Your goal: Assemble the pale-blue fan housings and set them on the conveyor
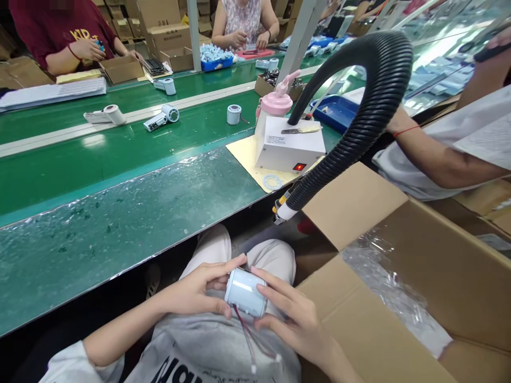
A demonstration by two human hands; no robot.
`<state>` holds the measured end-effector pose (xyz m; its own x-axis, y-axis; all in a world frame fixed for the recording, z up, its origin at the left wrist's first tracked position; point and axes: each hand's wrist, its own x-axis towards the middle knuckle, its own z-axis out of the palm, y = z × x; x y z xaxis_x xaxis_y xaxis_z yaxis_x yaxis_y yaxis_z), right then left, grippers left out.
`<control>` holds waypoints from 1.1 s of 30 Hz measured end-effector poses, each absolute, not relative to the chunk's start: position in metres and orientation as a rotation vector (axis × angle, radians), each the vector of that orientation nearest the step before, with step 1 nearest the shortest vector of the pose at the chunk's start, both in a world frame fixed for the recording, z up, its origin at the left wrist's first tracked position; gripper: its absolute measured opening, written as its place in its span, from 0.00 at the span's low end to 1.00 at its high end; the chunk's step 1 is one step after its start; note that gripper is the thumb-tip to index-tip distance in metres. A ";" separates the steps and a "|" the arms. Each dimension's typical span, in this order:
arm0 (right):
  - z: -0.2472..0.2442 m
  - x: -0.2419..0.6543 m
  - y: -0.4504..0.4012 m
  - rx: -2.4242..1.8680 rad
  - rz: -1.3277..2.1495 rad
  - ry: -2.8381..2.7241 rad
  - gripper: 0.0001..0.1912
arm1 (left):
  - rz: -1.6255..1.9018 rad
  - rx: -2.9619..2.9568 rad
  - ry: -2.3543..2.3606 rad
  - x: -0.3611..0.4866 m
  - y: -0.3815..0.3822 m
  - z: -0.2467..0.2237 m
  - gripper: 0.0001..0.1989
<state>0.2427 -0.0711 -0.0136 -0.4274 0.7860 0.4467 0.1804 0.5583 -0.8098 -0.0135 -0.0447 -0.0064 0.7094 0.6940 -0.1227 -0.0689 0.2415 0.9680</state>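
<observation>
Left hand point(202, 290) and right hand point(297, 313) — palms inward — hold a blue cylinder point(245, 293).

Glossy plastic cylinder point(246, 292), ribbed black hose point(385, 80)

On my feed I count: left hand point(203, 290) 1 | right hand point(294, 314) 1 | wired pale-blue cylindrical housings point(244, 291) 2 | pale-blue handled devices point(171, 113), at least 4 | black corrugated hose point(393, 61) 1 | white switch box point(281, 154) 1 | pink-lidded bottle point(275, 104) 1 | flat blue ring point(266, 182) 1 | blue trays point(337, 113), at least 2 | co-workers point(244, 22), at least 3
</observation>
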 end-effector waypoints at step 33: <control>-0.007 0.230 -0.074 -0.844 1.008 -1.687 0.25 | 0.445 1.250 0.752 -0.014 -0.047 0.005 0.46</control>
